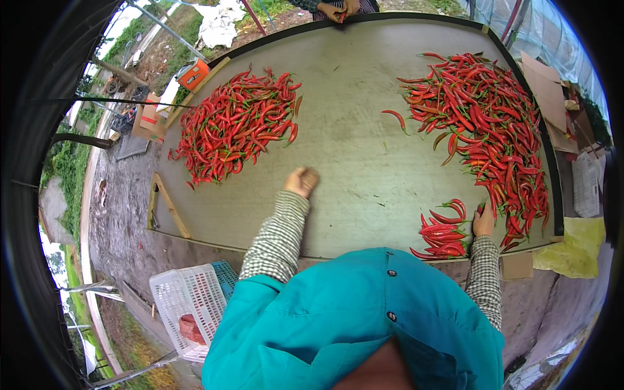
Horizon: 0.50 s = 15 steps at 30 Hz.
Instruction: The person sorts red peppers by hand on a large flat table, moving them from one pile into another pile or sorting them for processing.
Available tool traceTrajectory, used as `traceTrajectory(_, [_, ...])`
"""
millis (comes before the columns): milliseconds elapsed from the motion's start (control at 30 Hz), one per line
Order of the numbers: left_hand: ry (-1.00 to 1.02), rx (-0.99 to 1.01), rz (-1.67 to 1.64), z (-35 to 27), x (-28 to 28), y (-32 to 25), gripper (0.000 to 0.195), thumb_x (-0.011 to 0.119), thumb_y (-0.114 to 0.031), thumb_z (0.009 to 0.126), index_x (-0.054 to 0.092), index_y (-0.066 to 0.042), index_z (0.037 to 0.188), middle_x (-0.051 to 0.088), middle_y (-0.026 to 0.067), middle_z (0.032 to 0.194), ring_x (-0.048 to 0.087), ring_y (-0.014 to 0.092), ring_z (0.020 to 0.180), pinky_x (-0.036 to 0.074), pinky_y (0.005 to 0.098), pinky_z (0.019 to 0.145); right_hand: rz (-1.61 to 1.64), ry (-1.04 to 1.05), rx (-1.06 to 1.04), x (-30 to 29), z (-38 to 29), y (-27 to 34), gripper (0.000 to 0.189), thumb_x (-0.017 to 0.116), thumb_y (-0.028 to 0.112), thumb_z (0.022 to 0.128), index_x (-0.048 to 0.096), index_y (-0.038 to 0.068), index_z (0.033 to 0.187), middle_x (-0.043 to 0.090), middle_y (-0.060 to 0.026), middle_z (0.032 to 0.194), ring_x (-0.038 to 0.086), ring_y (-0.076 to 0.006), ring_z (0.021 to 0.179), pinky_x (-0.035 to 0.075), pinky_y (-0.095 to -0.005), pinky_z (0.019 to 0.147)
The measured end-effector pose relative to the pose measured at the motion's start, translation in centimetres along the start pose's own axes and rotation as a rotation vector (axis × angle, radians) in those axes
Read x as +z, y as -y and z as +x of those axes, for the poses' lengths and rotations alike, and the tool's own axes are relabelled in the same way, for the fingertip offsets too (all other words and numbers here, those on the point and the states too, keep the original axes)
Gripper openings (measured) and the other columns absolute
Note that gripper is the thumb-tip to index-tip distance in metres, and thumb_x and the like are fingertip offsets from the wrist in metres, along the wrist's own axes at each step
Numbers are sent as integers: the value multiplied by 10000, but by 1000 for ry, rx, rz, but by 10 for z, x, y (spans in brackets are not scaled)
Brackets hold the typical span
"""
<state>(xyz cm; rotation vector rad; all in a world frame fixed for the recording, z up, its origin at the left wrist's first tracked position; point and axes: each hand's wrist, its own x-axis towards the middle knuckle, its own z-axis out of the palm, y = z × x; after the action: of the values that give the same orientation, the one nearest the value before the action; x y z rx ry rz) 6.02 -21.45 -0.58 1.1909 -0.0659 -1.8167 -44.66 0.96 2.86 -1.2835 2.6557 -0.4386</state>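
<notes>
My left hand [302, 182] hovers or rests over the middle of the flat grey tabletop [351, 146], blurred, with no pepper visible in it; how its fingers stand is unclear. To its upper left lies a heap of red chilli peppers [234, 122]. Off to the right, my right hand [483, 223] has its fingers around a dark red chilli pepper [480, 208] with a bit of green. It is between a small group of chillies laid roughly side by side [442, 239] and a large pile of red chillies [482, 107] along the right edge.
Across the table, another person's hands [341, 9] hold something small and red. Wooden strips [171, 207] edge the table's left side. A white plastic crate [187, 312] stands lower left on the ground. Cardboard [546, 97] and a yellow sheet [573, 246] lie at right.
</notes>
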Motion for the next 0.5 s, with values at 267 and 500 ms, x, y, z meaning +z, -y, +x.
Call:
traceTrajectory(267, [3, -199, 232, -56, 24, 105, 163, 524, -117, 782, 512, 22, 866, 574, 142, 780, 562, 255, 693, 489, 383, 668, 64, -117, 47, -13, 12, -8, 461, 493, 185, 814, 347, -50, 1184, 475, -254, 1088, 462, -370, 995, 388, -390, 818])
traceTrajectory(500, [24, -188, 525, -83, 21, 128, 183, 525, -86, 772, 523, 35, 909, 568, 124, 743, 538, 202, 547, 483, 337, 519, 342, -218, -91, -21, -31, 46, 391, 436, 302, 856, 437, -61, 1000, 532, -238, 862, 504, -368, 802, 398, -387, 703])
